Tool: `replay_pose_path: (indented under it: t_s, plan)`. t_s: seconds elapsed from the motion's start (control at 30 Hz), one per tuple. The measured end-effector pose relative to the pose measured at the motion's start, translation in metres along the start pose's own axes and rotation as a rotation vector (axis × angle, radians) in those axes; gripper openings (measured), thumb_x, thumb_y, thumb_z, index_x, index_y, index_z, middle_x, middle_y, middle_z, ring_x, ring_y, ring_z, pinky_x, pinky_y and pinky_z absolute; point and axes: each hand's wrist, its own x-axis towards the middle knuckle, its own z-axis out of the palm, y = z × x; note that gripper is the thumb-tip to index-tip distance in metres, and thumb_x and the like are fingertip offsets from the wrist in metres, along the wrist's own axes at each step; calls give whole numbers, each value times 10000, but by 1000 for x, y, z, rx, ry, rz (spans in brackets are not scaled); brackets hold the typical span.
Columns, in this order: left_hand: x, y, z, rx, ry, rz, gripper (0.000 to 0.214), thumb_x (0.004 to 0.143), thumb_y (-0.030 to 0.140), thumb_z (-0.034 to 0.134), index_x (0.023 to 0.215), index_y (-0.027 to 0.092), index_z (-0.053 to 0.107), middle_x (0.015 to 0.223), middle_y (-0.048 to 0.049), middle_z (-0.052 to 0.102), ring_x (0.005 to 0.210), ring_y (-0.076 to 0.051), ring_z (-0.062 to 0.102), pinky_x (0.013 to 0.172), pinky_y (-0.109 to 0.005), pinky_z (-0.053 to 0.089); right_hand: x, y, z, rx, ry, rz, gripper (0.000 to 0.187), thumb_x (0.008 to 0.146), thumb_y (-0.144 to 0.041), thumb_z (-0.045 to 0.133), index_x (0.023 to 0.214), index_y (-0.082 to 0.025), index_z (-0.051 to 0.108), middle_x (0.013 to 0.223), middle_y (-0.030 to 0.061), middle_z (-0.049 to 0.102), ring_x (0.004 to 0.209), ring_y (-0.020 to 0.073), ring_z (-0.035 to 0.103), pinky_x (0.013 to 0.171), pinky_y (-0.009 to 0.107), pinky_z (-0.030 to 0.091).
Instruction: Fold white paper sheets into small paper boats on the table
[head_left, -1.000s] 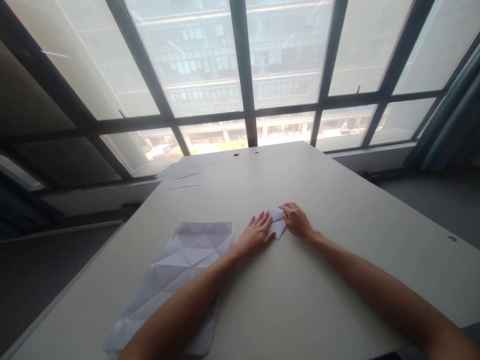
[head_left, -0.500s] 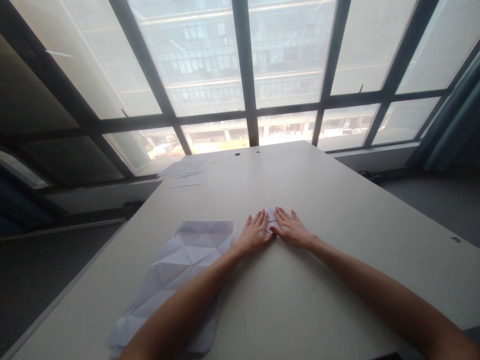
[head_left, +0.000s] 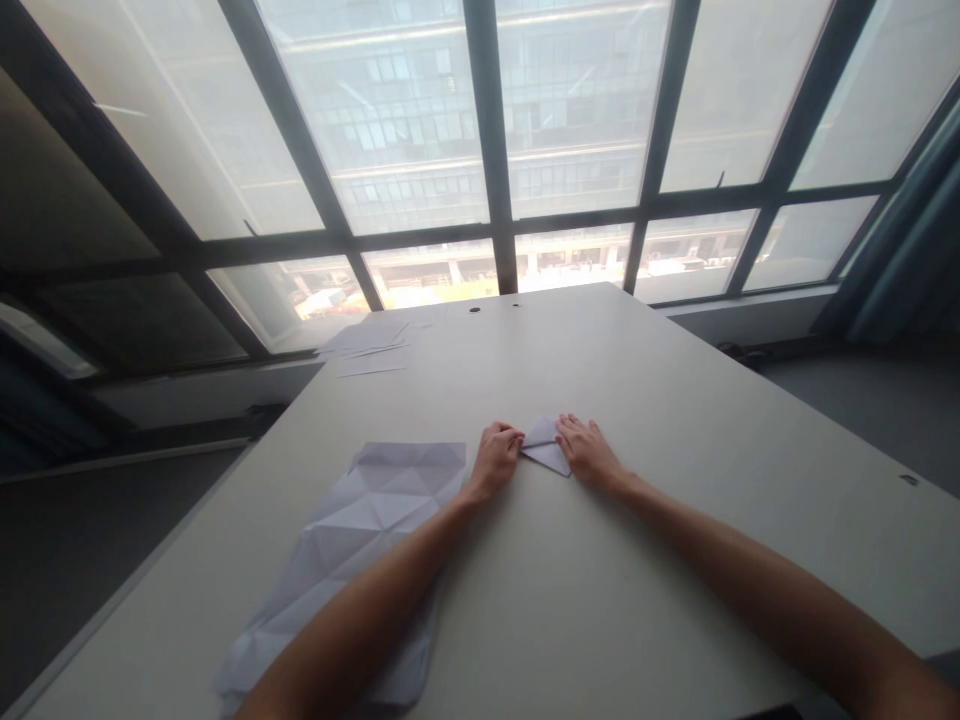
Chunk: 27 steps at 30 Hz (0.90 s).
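Note:
A small folded piece of white paper (head_left: 545, 447) lies on the pale table (head_left: 675, 420) between my hands. My left hand (head_left: 496, 458) has its fingers curled and pinches the paper's left corner. My right hand (head_left: 587, 449) lies flat with fingers stretched out, pressing on the paper's right side. Part of the paper is hidden under the right hand's fingers.
A large creased white sheet (head_left: 360, 540) lies to the left, partly under my left forearm. Several loose sheets (head_left: 367, 345) sit at the far left corner of the table. Tall windows (head_left: 487, 130) stand behind the table's far edge.
My left hand went from flat on the paper to a curled pinch at its left corner. My right hand slid a little to the right, uncovering more of the folded paper.

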Motion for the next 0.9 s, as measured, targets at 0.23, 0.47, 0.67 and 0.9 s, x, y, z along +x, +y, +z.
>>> replay_pose_path:
  t_s: [0.23, 0.47, 0.67, 0.9]
  plan:
    - [8, -2, -6, -127, -89, -49, 269, 859, 288, 532, 775, 197, 771, 974, -68, 717, 993, -198, 614, 968, -319, 412, 0, -1, -3, 41, 84, 20, 409, 966, -362, 465, 1320, -175, 550, 1431, 121, 501, 1363, 256, 386, 1125, 454, 222]
    - [7, -1, -14, -85, -171, -41, 220, 781, 352, 623, 767, 198, 780, 1063, -72, 687, 1047, -213, 586, 987, -309, 396, 1, -2, -6, 61, 184, -3, 381, 916, -332, 558, 1266, -183, 576, 1286, 102, 618, 1207, 230, 526, 1045, 345, 322]
    - [8, 0, -11, -94, -100, -29, 262, 820, 298, 541, 757, 182, 767, 910, -78, 714, 943, -212, 617, 914, -321, 444, 1, -3, -10, 36, 143, 32, 404, 913, -358, 541, 1283, -196, 556, 1287, 114, 605, 1187, 253, 515, 1030, 353, 321]
    - [7, 3, -11, -222, -75, 4, 316, 879, 316, 485, 779, 191, 758, 895, -66, 741, 915, -207, 654, 906, -321, 467, 9, 9, -3, 293, 256, 112, 610, 770, -292, 674, 1340, -143, 517, 1177, 138, 625, 1037, 258, 586, 942, 367, 422]
